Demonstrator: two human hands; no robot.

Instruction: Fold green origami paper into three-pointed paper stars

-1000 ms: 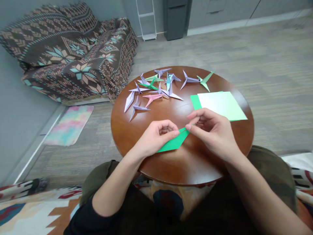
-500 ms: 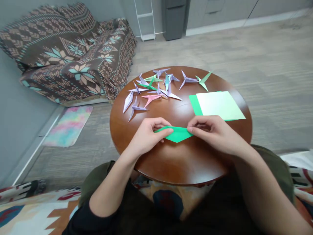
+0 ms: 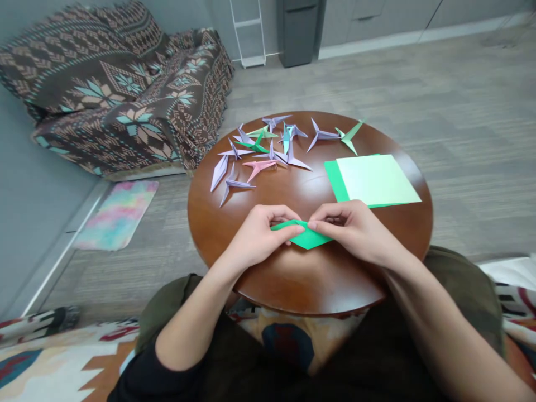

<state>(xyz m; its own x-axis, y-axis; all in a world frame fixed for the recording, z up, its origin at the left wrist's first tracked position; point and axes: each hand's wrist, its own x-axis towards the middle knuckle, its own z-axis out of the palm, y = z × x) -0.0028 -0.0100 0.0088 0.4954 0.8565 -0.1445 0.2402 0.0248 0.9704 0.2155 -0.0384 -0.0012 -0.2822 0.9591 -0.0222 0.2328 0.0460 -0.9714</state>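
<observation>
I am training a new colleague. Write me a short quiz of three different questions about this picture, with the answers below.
1. True or false: both the left hand and the right hand pinch the folded green paper piece.
2. Multiple choice: where does the pale green square sheet lie on the round brown wooden table? A) under the folded shapes; B) on a darker green sheet, to the right; C) in the left hand.
3. Fill in: among the folded paper shapes at the table's far side, only one, the ____ one, is neither purple, green nor light blue.

Key: 1 true; 2 B; 3 pink.
</observation>
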